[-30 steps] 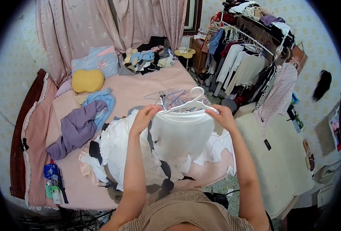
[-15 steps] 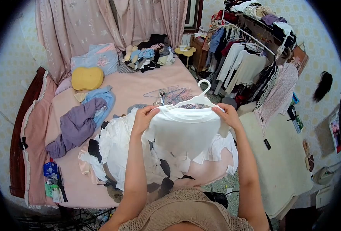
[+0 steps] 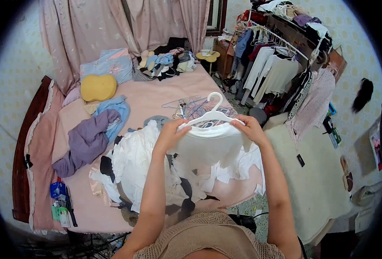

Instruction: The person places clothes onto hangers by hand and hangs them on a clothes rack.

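A white shirt hangs between my hands over the bed, with a white hanger inside its neck and the hook pointing up. My left hand pinches the shirt and hanger at the left shoulder. At the right shoulder my right hand grips them in the same way. Behind the shirt lie loose wire hangers on the bed. A pile of white clothes is beside my left forearm, partly hidden by it.
The pink bed holds a purple garment, a yellow cushion and a far clothes pile. A garment rack stands at the back right, near a cream-covered surface with a small black object.
The hanger's hook first rose from its tilt and has now shifted left and slightly lower. Both hands still hold the shirt by its shoulders, now a little closer together than half a second ago.
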`<action>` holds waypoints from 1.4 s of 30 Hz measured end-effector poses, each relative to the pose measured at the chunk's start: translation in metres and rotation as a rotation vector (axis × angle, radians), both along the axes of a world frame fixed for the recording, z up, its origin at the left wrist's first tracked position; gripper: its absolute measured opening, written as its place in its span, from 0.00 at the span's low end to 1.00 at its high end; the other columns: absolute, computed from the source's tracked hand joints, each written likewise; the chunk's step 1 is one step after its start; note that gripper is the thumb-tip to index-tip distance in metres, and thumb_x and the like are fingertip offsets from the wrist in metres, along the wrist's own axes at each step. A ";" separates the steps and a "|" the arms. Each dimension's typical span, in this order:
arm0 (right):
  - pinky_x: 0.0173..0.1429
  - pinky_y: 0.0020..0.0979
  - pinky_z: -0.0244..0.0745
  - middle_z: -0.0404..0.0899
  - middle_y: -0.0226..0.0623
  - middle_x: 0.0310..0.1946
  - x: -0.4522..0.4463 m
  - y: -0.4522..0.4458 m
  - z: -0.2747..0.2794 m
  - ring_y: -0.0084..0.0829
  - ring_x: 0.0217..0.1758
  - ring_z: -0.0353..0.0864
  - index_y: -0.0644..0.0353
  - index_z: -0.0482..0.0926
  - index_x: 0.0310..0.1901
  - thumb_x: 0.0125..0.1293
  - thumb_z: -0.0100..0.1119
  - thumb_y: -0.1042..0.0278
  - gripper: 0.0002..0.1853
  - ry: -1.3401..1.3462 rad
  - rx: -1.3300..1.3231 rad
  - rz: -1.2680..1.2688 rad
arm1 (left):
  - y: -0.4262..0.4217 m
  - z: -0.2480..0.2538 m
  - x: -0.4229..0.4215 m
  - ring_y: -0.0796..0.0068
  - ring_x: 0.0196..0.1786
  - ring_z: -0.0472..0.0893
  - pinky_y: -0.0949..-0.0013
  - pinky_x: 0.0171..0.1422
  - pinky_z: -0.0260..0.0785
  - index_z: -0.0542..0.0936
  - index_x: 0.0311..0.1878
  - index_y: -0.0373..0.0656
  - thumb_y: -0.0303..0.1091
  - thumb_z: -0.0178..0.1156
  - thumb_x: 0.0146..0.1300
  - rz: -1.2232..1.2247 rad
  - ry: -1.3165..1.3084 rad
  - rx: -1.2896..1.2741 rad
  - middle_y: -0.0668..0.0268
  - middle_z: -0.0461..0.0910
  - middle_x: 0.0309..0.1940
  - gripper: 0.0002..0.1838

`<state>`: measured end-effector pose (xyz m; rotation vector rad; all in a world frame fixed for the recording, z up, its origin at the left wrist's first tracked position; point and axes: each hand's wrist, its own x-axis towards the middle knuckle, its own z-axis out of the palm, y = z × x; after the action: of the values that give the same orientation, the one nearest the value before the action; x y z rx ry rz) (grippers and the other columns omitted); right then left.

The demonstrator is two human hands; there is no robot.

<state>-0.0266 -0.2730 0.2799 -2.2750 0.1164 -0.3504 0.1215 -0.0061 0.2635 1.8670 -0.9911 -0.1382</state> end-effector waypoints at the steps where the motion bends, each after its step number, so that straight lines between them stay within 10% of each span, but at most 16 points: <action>1: 0.35 0.21 0.64 0.74 0.24 0.27 0.001 -0.004 -0.004 0.16 0.30 0.68 0.65 0.78 0.38 0.63 0.57 0.61 0.13 0.002 0.000 -0.004 | -0.001 -0.002 0.000 0.78 0.34 0.74 0.75 0.40 0.65 0.79 0.39 0.39 0.37 0.57 0.61 -0.004 0.002 0.000 0.64 0.79 0.31 0.11; 7: 0.33 0.17 0.63 0.72 0.17 0.27 -0.005 -0.014 -0.003 0.12 0.28 0.66 0.61 0.77 0.36 0.63 0.56 0.64 0.09 -0.116 0.379 -0.010 | 0.005 -0.006 0.012 0.66 0.32 0.75 0.69 0.38 0.64 0.78 0.40 0.41 0.41 0.57 0.60 0.060 0.017 -0.044 0.58 0.78 0.30 0.13; 15: 0.34 0.15 0.65 0.77 0.23 0.29 -0.016 -0.032 -0.018 0.12 0.29 0.69 0.64 0.78 0.38 0.57 0.62 0.73 0.08 -0.079 0.490 -0.075 | 0.014 -0.009 0.019 0.82 0.35 0.71 0.78 0.43 0.62 0.78 0.37 0.37 0.34 0.55 0.63 0.091 0.085 -0.135 0.71 0.77 0.29 0.09; 28: 0.44 0.28 0.69 0.75 0.37 0.34 -0.005 -0.007 -0.014 0.31 0.39 0.75 0.63 0.74 0.41 0.59 0.59 0.60 0.15 -0.356 -0.099 -0.097 | 0.016 -0.013 0.025 0.82 0.38 0.73 0.78 0.45 0.62 0.77 0.36 0.37 0.33 0.56 0.61 -0.020 0.063 -0.120 0.69 0.78 0.32 0.08; 42: 0.37 0.26 0.67 0.76 0.37 0.26 0.005 0.022 -0.008 0.24 0.29 0.71 0.65 0.77 0.39 0.63 0.54 0.62 0.12 -0.157 0.090 -0.094 | 0.018 -0.015 0.021 0.84 0.33 0.72 0.80 0.40 0.63 0.80 0.40 0.37 0.33 0.59 0.58 0.052 0.277 -0.292 0.72 0.78 0.29 0.10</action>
<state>-0.0218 -0.2508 0.2720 -2.1491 0.1550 -0.5608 0.1421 0.0114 0.2480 1.5554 -0.7288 -0.2040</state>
